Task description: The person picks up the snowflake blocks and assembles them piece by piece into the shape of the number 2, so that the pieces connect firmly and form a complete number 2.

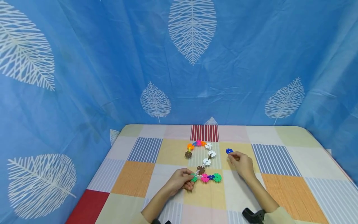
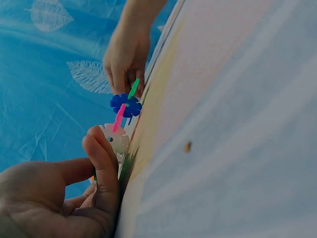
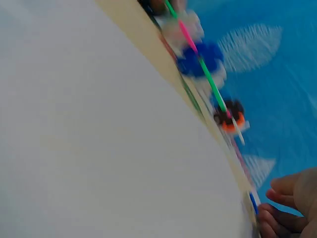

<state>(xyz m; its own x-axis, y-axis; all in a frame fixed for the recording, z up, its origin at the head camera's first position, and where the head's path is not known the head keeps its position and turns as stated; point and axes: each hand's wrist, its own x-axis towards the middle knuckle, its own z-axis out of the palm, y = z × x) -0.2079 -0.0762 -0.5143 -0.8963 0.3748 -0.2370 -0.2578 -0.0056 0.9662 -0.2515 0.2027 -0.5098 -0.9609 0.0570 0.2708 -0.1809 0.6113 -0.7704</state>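
Notched plastic snowflake discs join into a chain shaped like a 2 on the cloth. Its bottom row has a pink disc (image 1: 205, 178) in the middle and a green disc (image 1: 217, 177) at the right end. My left hand (image 1: 180, 181) pinches the green disc (image 1: 194, 177) at the row's left end, beside a brown disc (image 1: 200, 169). To the right of the chain, my right hand (image 1: 242, 164) holds a loose blue disc (image 1: 229, 151) at its fingertips. That blue disc shows edge-on in the right wrist view.
White discs (image 1: 212, 154) form the chain's right side, and a brown disc (image 1: 188, 155) ends its upper left. A patchwork cloth (image 1: 134, 179) covers the table. Blue leaf-patterned curtains (image 1: 237, 62) hang behind it and at both sides.
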